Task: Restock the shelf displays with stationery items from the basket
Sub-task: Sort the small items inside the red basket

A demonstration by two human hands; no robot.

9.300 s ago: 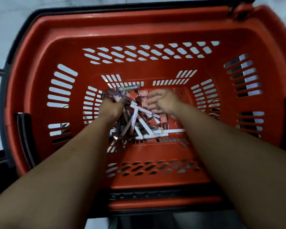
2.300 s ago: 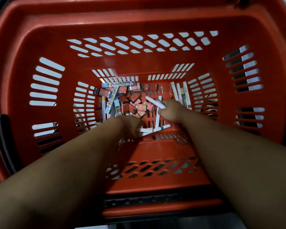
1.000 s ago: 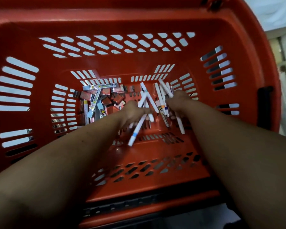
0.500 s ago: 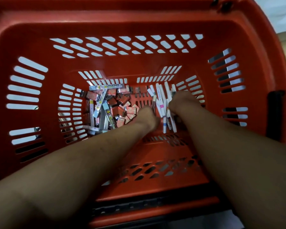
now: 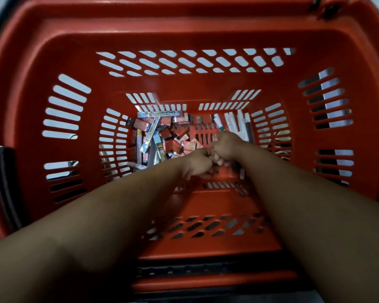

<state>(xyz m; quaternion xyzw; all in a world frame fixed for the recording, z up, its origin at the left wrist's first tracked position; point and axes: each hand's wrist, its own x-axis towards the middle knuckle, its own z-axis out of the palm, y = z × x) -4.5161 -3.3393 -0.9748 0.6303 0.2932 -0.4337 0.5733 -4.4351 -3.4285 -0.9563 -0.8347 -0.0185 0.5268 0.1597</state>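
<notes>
Looking down, both forearms reach into a red shopping basket [image 5: 206, 84]; the left hand [image 5: 197, 164] and right hand [image 5: 225, 146] meet at its floor with fingers curled, and I cannot tell whether either grip holds anything. This looks like the gathering step: white pens [image 5: 233, 124] lie at one o'clock and small orange boxes [image 5: 189, 145] at ten. The next move calls for lifting a secure bundle out.

Dim overall; pale light shows through slots of red slotted plastic basket [image 5: 206, 86] beyond left hand [image 5: 196, 164] and right hand [image 5: 227, 145]. Both hands blurred, shadowed. Basket rim bows, wide-angle distortion.
</notes>
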